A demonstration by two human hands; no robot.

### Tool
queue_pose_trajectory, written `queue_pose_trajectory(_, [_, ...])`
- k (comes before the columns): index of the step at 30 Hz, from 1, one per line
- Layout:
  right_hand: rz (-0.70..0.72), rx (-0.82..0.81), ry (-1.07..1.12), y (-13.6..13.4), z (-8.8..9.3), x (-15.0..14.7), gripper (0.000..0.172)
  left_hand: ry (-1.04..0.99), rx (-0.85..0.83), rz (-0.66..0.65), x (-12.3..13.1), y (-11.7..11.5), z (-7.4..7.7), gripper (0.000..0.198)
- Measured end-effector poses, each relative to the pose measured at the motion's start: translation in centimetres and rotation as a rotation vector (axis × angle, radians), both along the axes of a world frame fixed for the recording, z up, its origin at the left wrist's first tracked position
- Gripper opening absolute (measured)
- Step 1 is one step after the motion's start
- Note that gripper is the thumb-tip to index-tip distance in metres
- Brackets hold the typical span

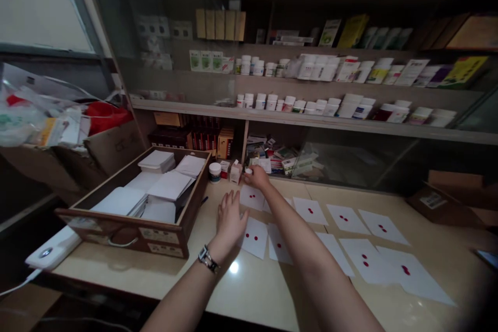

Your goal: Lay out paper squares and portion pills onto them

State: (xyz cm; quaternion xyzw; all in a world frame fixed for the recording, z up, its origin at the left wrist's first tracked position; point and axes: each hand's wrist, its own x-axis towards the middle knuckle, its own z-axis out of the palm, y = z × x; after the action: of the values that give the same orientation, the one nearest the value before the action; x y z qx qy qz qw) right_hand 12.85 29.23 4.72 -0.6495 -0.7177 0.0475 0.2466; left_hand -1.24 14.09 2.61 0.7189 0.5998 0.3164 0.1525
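Note:
My right hand (257, 177) reaches to the back of the table, its fingers closed round a small white bottle (248, 171) of which only the top shows. Left of it stand a small carton (235, 171) and a white-lidded jar (215, 172). My left hand (230, 219), wearing a wristwatch (208, 258), hovers with fingers spread and nothing in them. It is beside a white paper sheet (254, 231) with two red round tablets on it. More white sheets (348, 218) with red tablets lie in rows to the right; my right forearm hides part of them.
A wooden drawer (190, 236) full of white paper stacks (169, 185) sits at the left, with a white power strip (54, 251) beside it. Shelves of medicine bottles (319, 67) rise behind. An open cardboard box (447, 199) stands at the right, a phone-like dark edge (486, 258) nearer.

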Motion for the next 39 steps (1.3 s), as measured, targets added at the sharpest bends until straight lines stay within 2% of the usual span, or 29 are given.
queue_pose_trajectory(6, [-0.003,-0.02,0.007,0.1,-1.4,0.6,0.025,0.03,-0.018,0.038,-0.2,0.1,0.1,0.057])
queue_pose_trajectory(8, [-0.019,-0.008,0.02,-0.3,-1.0,0.7,0.036,0.036,-0.017,0.061,-0.5,0.2,0.1,0.056])
queue_pose_trajectory(10, [-0.033,0.091,0.044,-0.7,0.1,0.3,0.048,0.045,-0.016,0.081,-0.8,0.4,0.2,0.054])
queue_pose_trajectory(12, [0.013,0.228,0.029,-1.1,1.7,-1.1,0.049,0.054,-0.029,0.075,-1.0,0.6,0.3,0.052])
queue_pose_trajectory(14, [0.153,0.285,-0.068,-1.2,3.5,-3.2,0.038,0.065,-0.056,0.048,-1.0,0.5,0.4,0.05])
queue_pose_trajectory(16, [0.302,0.243,-0.205,-1.1,4.9,-5.9,0.032,0.087,-0.089,0.027,-0.9,0.4,0.4,0.05])
queue_pose_trajectory(18, [0.379,0.171,-0.305,-0.7,5.5,-8.3,0.034,0.124,-0.124,0.02,-0.7,0.1,0.5,0.05])
queue_pose_trajectory(22, [0.362,0.045,-0.37,0.3,5.0,-10.9,0.041,0.185,-0.142,0.024,-0.5,-0.2,0.7,0.048])
queue_pose_trajectory(27, [0.364,0.064,-0.385,0.6,3.7,-11.2,0.037,0.176,-0.129,0.026,-0.6,-0.1,1.1,0.043])
queue_pose_trajectory(31, [0.318,0.067,-0.352,-0.2,3.5,-11.9,0.039,0.149,-0.124,0.059,-0.8,0.0,1.3,0.034])
queue_pose_trajectory(35, [0.277,0.097,-0.27,-1.1,4.3,-11.5,0.04,0.184,-0.13,0.134,-1.5,0.1,1.6,0.027])
queue_pose_trajectory(39, [0.244,0.164,0.029,-3.2,5.8,-7.9,0.038,0.178,-0.093,0.303,-2.3,0.4,2.1,0.029])
